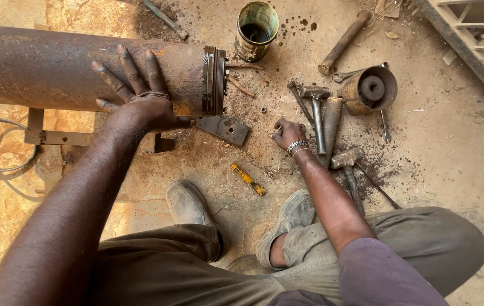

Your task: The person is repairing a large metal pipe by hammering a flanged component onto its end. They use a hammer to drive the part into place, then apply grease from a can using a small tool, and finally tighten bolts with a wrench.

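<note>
Here, left hand (140, 96) lies splayed, gripping nothing, on the rusty cylinder (83, 68): likely heavy, rigid, rough. Right hand (288, 134) curls beside a hammer (317, 113); its grasp is unclear.

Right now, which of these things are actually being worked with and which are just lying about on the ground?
In hand:
left hand flat on the rusty cylinder
right hand down on the ground beside the hammers

Lying about:
tin can
yellow tool
round metal cap
spanner
flat metal plate
</note>
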